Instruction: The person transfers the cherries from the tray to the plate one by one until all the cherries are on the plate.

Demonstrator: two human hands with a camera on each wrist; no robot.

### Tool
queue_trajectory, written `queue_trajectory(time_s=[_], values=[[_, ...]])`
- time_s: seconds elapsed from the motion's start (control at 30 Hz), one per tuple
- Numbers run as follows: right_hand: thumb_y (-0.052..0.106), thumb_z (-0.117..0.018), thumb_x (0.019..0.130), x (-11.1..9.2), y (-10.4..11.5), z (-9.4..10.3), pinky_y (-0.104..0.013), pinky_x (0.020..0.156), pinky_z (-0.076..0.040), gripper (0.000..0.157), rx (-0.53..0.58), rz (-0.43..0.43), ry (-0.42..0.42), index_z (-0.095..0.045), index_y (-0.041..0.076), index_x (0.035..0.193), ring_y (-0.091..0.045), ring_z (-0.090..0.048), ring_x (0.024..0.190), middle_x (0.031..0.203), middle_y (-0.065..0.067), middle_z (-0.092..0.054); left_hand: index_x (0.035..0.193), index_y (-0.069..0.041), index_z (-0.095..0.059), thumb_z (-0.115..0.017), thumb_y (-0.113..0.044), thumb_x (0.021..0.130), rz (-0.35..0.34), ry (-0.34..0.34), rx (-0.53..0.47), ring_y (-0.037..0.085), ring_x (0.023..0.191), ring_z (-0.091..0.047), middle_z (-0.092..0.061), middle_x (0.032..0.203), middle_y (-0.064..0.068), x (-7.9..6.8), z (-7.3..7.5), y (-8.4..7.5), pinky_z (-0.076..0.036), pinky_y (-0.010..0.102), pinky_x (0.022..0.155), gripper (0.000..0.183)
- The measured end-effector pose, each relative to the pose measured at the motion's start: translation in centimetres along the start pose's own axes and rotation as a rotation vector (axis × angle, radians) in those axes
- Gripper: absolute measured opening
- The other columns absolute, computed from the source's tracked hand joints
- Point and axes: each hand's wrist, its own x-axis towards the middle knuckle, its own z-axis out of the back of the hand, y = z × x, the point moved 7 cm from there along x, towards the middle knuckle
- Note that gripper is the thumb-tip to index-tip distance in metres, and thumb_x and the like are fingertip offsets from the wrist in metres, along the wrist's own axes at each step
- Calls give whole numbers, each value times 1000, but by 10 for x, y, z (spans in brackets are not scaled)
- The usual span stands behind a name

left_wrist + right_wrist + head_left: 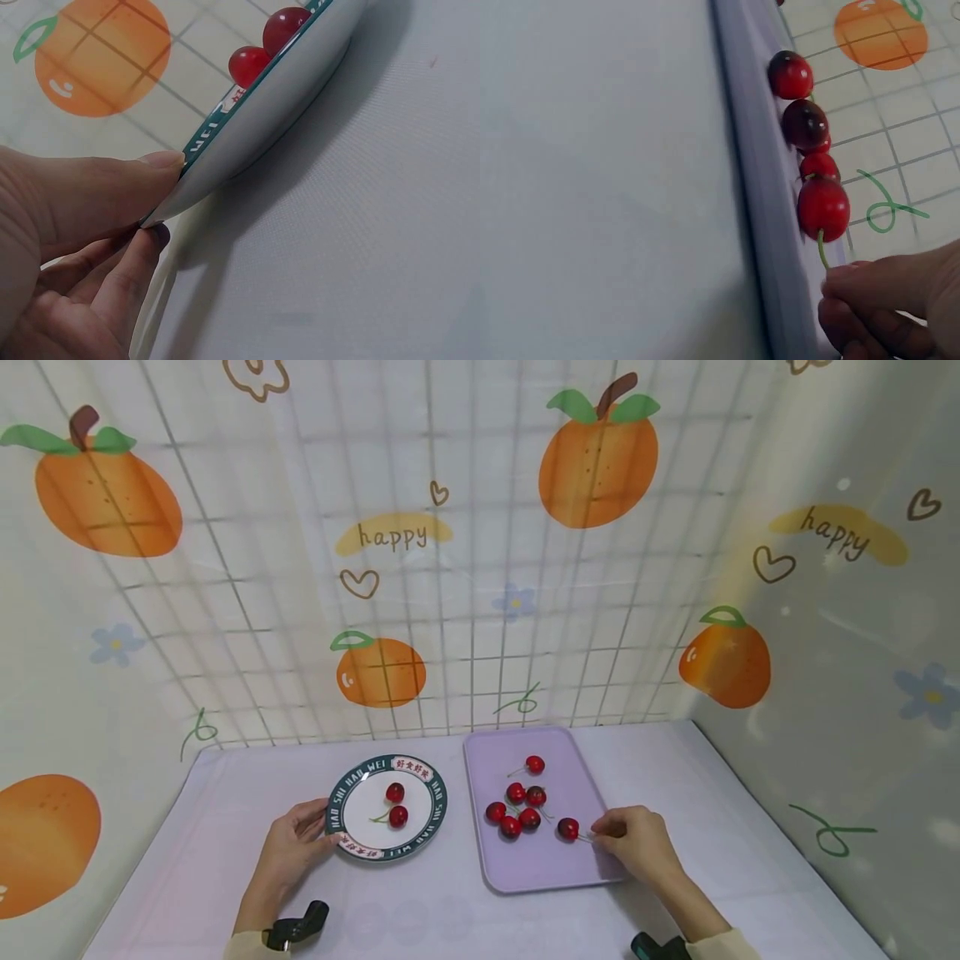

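Note:
My left hand [294, 842] pinches the left rim of a round white plate [367, 827] with a dark green lettered border; the left wrist view shows thumb above and fingers below the rim [196, 150]. Two red cherries, an upper one [394, 792] and a lower one [398, 817] with a stem, lie on it. Over the right edge of a purple tray [525, 868], my right hand [637, 841] pinches the green stem [823, 251] of a dark red cherry [567, 830]. Whether that cherry touches the tray, I cannot tell.
Several more cherries [529, 819] lie grouped on the tray, with one cherry [535, 764] farther back. A white cloth covers the table [420, 910]. Behind it hangs a curtain [480, 568] printed with oranges, over a wire grid.

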Motion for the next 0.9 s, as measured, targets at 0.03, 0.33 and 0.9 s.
queue_trajectory(time_s=[0.03,0.33,0.9], values=[[-5,-83,80,0,-1,1,-23,58,-56,13,8,-11,-5,-80,3,89,-15,-69,73,82,-4,-77,146,4,-54,-87,7,78,1,-2,9,37,146,-48,-45,157,24,0,0,0,-49,21,110,76],[5,-84,84,2,-2,14,-26,65,-54,6,13,-40,-122,-82,9,88,-14,-69,75,83,-3,-79,146,3,-55,-88,6,77,9,-17,37,37,146,-48,-47,156,23,0,-1,-1,-49,23,110,76],[8,-84,88,4,17,35,-23,59,-51,7,24,-27,-288,-83,6,94,-18,-68,75,82,-6,-78,145,3,-56,-88,7,77,8,-13,35,38,146,-48,-47,156,24,-2,-1,-3,-49,26,110,75]])
